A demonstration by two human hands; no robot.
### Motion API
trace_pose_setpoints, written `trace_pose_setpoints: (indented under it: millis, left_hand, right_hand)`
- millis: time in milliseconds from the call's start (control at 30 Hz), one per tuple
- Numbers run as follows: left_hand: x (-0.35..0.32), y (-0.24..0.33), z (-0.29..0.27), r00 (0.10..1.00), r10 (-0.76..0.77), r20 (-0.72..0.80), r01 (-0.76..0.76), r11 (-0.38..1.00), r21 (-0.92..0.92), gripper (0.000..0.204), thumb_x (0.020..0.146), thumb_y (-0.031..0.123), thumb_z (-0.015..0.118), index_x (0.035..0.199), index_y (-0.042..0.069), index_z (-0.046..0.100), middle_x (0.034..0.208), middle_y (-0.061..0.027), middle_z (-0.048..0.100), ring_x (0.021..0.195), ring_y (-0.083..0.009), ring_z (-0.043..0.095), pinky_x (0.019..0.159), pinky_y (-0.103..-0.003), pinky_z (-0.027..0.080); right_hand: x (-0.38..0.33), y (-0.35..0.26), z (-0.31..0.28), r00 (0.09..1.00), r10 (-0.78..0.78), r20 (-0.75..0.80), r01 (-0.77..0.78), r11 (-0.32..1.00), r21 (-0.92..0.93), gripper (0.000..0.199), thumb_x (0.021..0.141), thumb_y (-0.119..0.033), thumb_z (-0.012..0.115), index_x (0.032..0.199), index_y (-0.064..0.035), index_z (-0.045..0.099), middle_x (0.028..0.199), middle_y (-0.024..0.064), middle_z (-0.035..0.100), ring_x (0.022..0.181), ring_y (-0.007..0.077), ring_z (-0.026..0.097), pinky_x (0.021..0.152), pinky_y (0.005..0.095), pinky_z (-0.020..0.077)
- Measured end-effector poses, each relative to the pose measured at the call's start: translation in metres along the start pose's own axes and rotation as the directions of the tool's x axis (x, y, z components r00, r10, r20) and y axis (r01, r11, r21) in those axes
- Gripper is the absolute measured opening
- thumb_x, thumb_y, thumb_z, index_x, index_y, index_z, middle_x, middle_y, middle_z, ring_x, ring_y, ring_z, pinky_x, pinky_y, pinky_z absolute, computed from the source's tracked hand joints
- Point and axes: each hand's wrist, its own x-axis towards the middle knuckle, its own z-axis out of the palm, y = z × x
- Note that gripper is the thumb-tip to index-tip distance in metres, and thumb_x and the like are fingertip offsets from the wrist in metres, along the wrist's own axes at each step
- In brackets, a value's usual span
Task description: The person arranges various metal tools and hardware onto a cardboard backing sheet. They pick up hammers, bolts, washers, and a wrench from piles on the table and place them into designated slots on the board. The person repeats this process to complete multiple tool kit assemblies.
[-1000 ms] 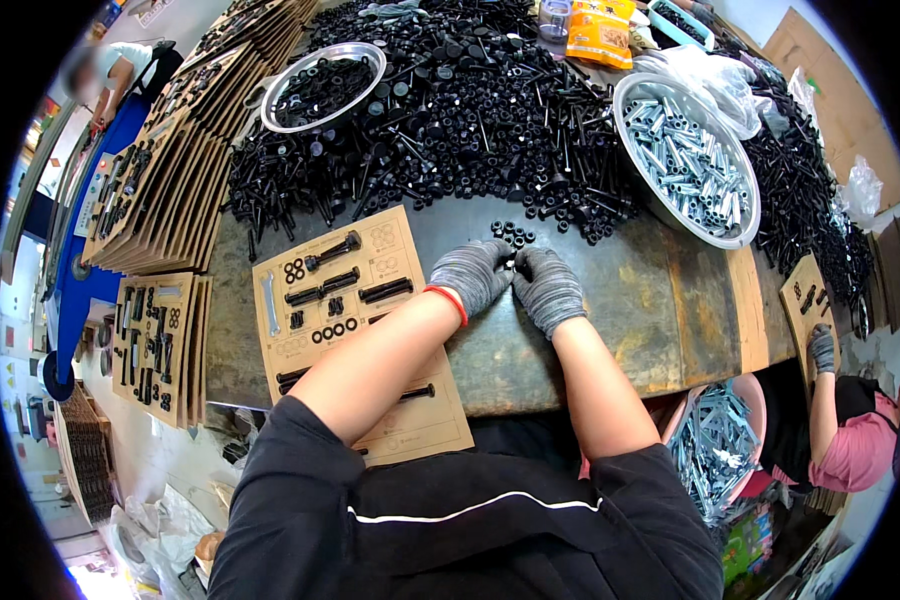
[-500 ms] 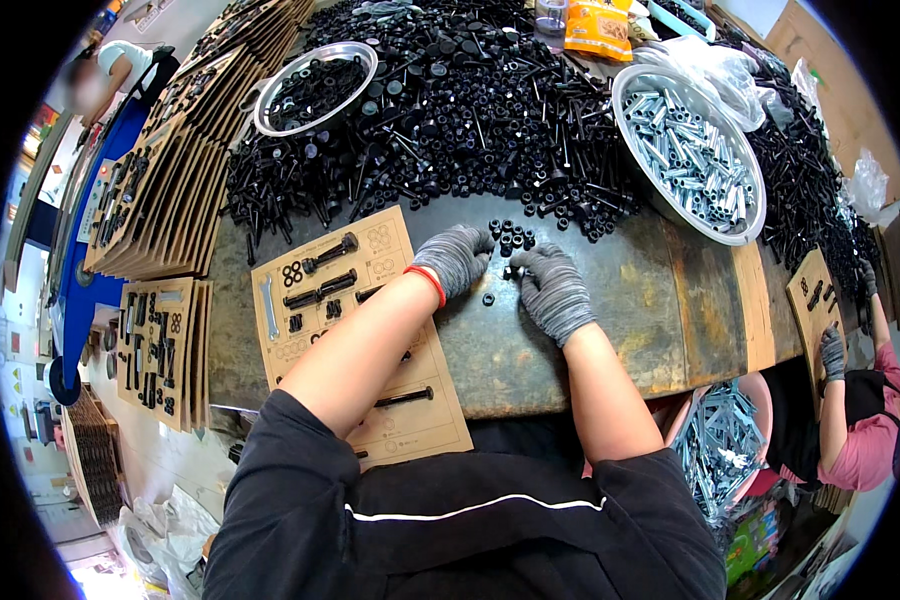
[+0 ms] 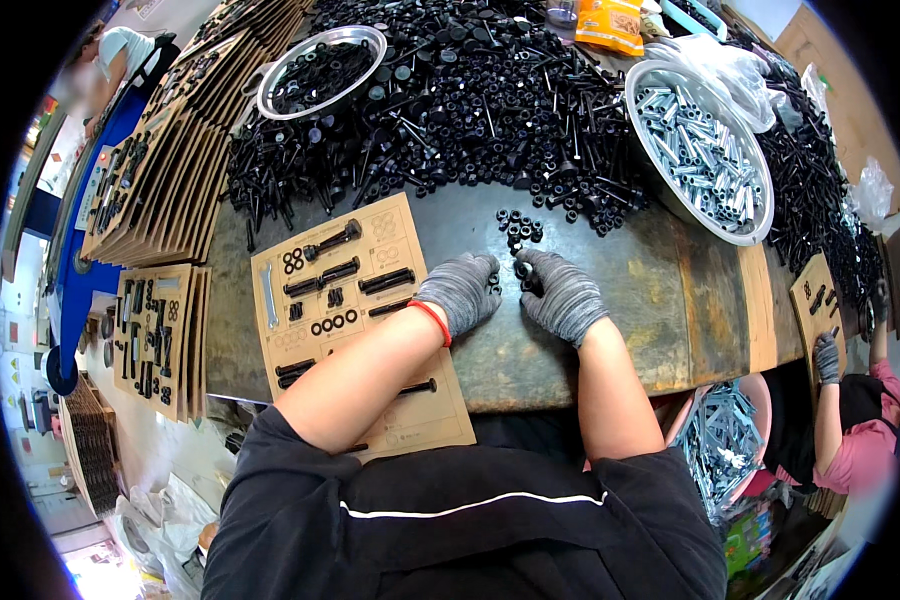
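Both my hands wear grey knit gloves and rest over the metal tabletop. My left hand [image 3: 462, 292] is closed, its fingertips on small black nuts [image 3: 494, 281]. Facing it, my right hand [image 3: 566, 297] is closed too, with black nuts at its thumb and fingertips. Just beyond the fingers lies a small loose group of black nuts [image 3: 516, 226]. Under my left forearm is a brown cardboard sheet [image 3: 395, 225] carrying black bolts [image 3: 333, 241], a row of black rings [image 3: 334, 322] and a silver wrench [image 3: 270, 296]. My forearm hides part of it.
A large heap of black bolts and nuts [image 3: 450, 120] covers the far table. Metal bowls hold black parts [image 3: 266, 105] and silver tubes [image 3: 767, 225]. Filled cardboard sheets [image 3: 160, 215] stand at left. A pink tub [image 3: 760, 410] sits below right. Another person's gloved hand [image 3: 827, 358] holds a sheet.
My hands have drawn slightly nearer to me, away from the small nut group, and my left hand has moved right. More of the cardboard sheet shows.
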Motion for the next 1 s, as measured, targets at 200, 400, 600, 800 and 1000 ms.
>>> trace_pose_setpoints:
  millis: [200, 400, 600, 800, 1000]
  left_hand:
    - [0.002, 0.015, -0.009, 0.99, -0.111, 0.089, 0.103, 0.99, 0.094, 0.042, 0.074, 0.03, 0.069, 0.103, -0.001, 0.064, 0.104, -0.0222, 0.064, 0.099, -0.0353, 0.063, 0.089, -0.04, 0.052]
    - [-0.011, -0.003, -0.019, 0.984, -0.156, 0.085, 0.152, 0.987, 0.051, 0.033, 0.073, 0.023, 0.068, 0.095, -0.001, 0.067, 0.1, -0.0236, 0.067, 0.093, -0.0373, 0.066, 0.085, -0.041, 0.054]
    - [-0.015, -0.004, -0.039, 0.981, -0.145, 0.132, 0.133, 0.987, 0.093, 0.029, 0.074, 0.022, 0.067, 0.092, 0.0, 0.068, 0.093, -0.0233, 0.068, 0.089, -0.0355, 0.067, 0.081, -0.041, 0.055]
    - [-0.015, -0.073, -0.102, 0.935, -0.241, -0.26, 0.242, 0.97, -0.029, 0.034, 0.069, 0.029, 0.072, 0.096, 0.007, 0.068, 0.101, -0.0166, 0.067, 0.095, -0.0315, 0.066, 0.085, -0.038, 0.052]
    - [-0.005, -0.138, -0.081, 0.928, -0.174, -0.33, 0.273, 0.919, 0.283, 0.045, 0.065, 0.034, 0.078, 0.105, 0.013, 0.071, 0.138, -0.0074, 0.051, 0.142, -0.035, 0.025, 0.118, -0.041, 0.022]
  right_hand:
    - [0.009, -0.005, 0.006, 0.995, 0.075, 0.065, -0.071, 0.995, -0.067, 0.029, 0.076, -0.014, 0.067, 0.104, -0.0068, 0.064, 0.086, 0.0158, 0.067, 0.082, 0.0324, 0.065, 0.078, 0.0389, 0.0531]
    - [0.012, -0.01, 0.011, 0.981, 0.163, 0.106, -0.149, 0.98, -0.13, 0.028, 0.075, -0.017, 0.068, 0.1, -0.0036, 0.064, 0.082, 0.0166, 0.067, 0.077, 0.032, 0.065, 0.075, 0.0387, 0.0541]
    - [0.021, -0.02, 0.013, 0.959, 0.254, 0.126, -0.234, 0.96, -0.155, 0.036, 0.074, -0.024, 0.07, 0.102, -0.0017, 0.065, 0.096, 0.0203, 0.068, 0.091, 0.0346, 0.066, 0.085, 0.0402, 0.0531]
    - [0.042, -0.031, 0.038, 0.996, 0.094, 0.007, -0.095, 0.992, 0.082, 0.029, 0.073, -0.024, 0.074, 0.092, -0.0033, 0.065, 0.074, 0.012, 0.067, 0.07, 0.0243, 0.066, 0.069, 0.0343, 0.0546]
    - [0.118, -0.111, 0.053, 0.983, -0.012, 0.184, 0.041, 0.987, -0.153, 0.036, 0.078, -0.031, 0.067, 0.104, -0.005, 0.066, 0.093, 0.0155, 0.071, 0.087, 0.0312, 0.068, 0.081, 0.0386, 0.0541]
